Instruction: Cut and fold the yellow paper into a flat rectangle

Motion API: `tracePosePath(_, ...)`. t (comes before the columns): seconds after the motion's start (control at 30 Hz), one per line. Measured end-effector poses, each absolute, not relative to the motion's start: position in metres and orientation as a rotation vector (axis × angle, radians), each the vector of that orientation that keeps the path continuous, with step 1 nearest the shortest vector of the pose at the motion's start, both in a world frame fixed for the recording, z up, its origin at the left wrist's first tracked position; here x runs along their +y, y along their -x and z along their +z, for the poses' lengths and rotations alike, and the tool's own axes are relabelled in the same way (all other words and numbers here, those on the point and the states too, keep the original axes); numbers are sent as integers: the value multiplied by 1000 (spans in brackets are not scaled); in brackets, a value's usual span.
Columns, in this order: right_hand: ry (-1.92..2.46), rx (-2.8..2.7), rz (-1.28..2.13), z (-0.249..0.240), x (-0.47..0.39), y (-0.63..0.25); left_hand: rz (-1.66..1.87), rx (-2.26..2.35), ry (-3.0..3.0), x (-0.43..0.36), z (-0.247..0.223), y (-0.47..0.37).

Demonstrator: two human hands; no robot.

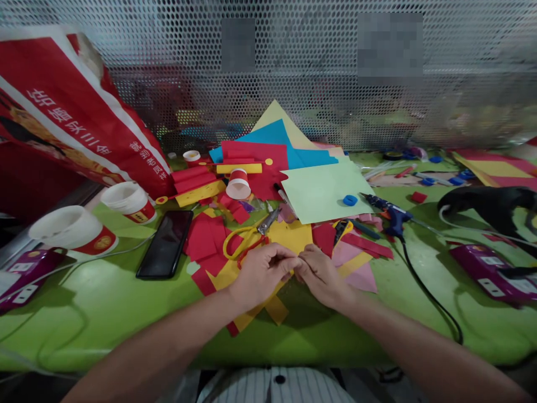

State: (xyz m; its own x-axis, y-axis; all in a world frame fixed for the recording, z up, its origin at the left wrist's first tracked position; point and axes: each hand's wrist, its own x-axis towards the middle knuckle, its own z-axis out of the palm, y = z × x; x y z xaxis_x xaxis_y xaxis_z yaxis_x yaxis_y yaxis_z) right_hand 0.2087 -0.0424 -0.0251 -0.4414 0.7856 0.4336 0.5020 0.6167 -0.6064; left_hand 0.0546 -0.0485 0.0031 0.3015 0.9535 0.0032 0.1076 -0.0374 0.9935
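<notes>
Nearest, both hands meet over the scraps on the green desk (pixel 104 302). The left hand (pixel 262 271) and the right hand (pixel 321 274) touch at the fingertips, each grip pressed together, pinching a small yellow paper (pixel 289 238) piece between them; what exactly sits inside the pinch is hidden. Just beyond the hands lie yellow scissors (pixel 243 238) on red scraps (pixel 205 238). Left of the scissors lies a phone (pixel 165 243). Right of them is a blue glue gun (pixel 392 215). Farther from the scissors, a pale green sheet (pixel 323 193) carries a blue ring (pixel 349 200), and a cup (pixel 238 184) lies tipped.
</notes>
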Motion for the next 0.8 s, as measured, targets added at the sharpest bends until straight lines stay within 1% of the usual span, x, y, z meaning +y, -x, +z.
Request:
tracePosePath(0.23, 1020, -2117, 684, -26, -46, -205, 1014, 1025, -1278, -50, -2, -63)
tracePosePath(0.4, 988, -2119, 731, -33, -45, -203, 966, 1105, -1291, -51, -6, -69)
tracePosePath(0.5, 957, -2187, 590, -33, -43, -203, 941, 1148, -1439, -53, -6, -68)
tracePosePath(0.63, 867, -2290, 304, -21, -37, -213, 795, 1300, -2029, -46, 6, -52)
tracePosePath(0.7, 911, -2279, 237, -15, -31, -225, 723, 1359, -2145, -37, 15, -38)
tracePosePath(0.8, 1064, -2234, 151, -13, -20, -247, 373, 1730, -2421, -22, 25, -20)
